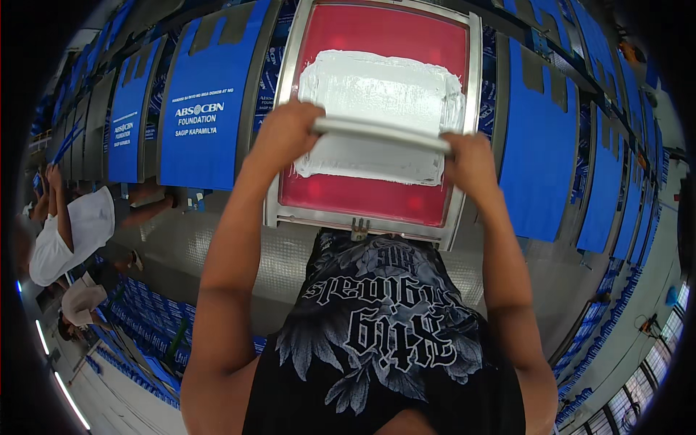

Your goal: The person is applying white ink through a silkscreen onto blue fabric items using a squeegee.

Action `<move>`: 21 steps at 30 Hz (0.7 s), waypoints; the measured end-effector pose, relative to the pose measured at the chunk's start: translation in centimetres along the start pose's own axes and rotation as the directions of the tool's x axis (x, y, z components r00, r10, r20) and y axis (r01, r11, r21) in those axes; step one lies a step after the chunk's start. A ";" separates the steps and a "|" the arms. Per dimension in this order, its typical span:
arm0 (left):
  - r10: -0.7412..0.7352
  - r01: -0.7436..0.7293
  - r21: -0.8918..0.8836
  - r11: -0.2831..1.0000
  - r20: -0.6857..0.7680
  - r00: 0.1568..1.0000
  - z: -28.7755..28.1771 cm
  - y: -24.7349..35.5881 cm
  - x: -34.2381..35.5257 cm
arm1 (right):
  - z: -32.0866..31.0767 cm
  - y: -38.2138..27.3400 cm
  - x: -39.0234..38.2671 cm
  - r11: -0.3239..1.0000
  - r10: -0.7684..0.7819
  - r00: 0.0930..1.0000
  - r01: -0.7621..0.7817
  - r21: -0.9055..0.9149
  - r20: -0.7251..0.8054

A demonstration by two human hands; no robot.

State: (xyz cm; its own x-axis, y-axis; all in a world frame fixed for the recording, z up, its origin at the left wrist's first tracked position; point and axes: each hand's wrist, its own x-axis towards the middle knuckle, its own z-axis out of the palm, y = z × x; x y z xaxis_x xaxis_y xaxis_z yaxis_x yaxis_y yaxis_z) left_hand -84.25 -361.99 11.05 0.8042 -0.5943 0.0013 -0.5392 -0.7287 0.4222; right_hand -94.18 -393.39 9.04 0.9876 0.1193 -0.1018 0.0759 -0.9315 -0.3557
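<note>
A silver-framed printing screen [464, 80] with red mesh [362, 194] lies in front of me. White ink [384, 87] covers a broad patch in the middle of the mesh. My left hand [290, 130] is closed around the left end of a long pale squeegee [380, 134], and my right hand [470, 163] grips its right end. The squeegee spans the ink crosswise, slightly lower at the right. Its lower edge is blurred, so I cannot tell whether it touches the mesh. A small metal clip [359, 229] sits at the frame's near edge.
Blue printed fabric panels [199, 145] lie in rows to the left, with more blue panels [536, 145] to the right. At the far left stands another person in a white shirt [76, 232]. Stacks of blue pieces [148, 312] hang or lie behind on that side.
</note>
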 end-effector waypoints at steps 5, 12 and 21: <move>0.116 -0.089 0.135 0.987 -0.206 0.972 5.1 -5.9 5.8 | 4.5 3.0 8.1 0.972 -0.121 0.963 0.065 -0.226 -0.240; -0.032 0.031 0.051 0.998 0.014 0.999 4.6 -0.9 -7.4 | 3.8 -1.6 -3.4 0.997 -0.076 0.997 0.076 -0.014 -0.015; -0.059 0.066 0.050 0.997 -0.126 0.990 6.0 -5.3 2.6 | 4.2 1.8 5.1 0.977 -0.022 0.997 0.006 -0.213 -0.073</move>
State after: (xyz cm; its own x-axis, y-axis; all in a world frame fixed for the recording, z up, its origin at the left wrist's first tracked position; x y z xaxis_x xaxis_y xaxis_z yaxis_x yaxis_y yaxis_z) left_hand -80.81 -361.79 3.36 0.8599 -0.5024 0.0905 -0.4968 -0.7826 0.3752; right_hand -89.60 -392.96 3.99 0.9931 0.1146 -0.0259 0.1094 -0.9826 -0.1503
